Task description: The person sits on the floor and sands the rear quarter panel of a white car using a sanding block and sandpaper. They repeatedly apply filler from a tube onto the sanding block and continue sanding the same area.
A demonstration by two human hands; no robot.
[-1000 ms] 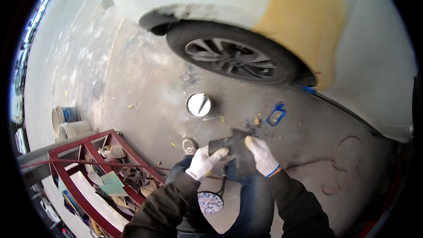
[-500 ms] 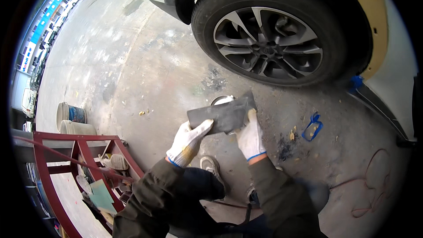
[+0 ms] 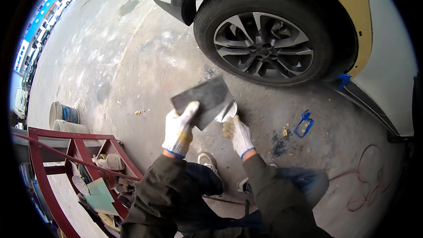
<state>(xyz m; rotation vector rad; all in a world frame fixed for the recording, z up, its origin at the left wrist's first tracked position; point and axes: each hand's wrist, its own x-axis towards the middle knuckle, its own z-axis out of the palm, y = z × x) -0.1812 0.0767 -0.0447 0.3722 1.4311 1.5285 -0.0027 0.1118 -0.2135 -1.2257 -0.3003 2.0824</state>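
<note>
In both work gloves, my hands are held in front of me over the concrete floor. My left hand (image 3: 178, 128) grips a flat dark grey plate (image 3: 200, 99), thumb on top, the plate tilted up. My right hand (image 3: 239, 134) is closed beside the plate's right edge, its fingers curled round a thin grey scraper (image 3: 225, 109) that lies against or just over that edge; where one ends and the other starts is hard to make out. Below them on the floor stands a round can (image 3: 234, 111) with whitish contents, partly hidden by the plate.
Ahead stands a white car with its wheel (image 3: 264, 48) and a tan patch on the wheel arch (image 3: 363, 26). A blue strap-like loop (image 3: 304, 124) and a red hose (image 3: 352, 205) lie right. At left are a dark red rack (image 3: 79, 150) and two buckets (image 3: 64, 112).
The plate has swung to a steeper tilt and shifted a little left. My right hand has moved down and left, with the scraper now lower, uncovering more of the can.
</note>
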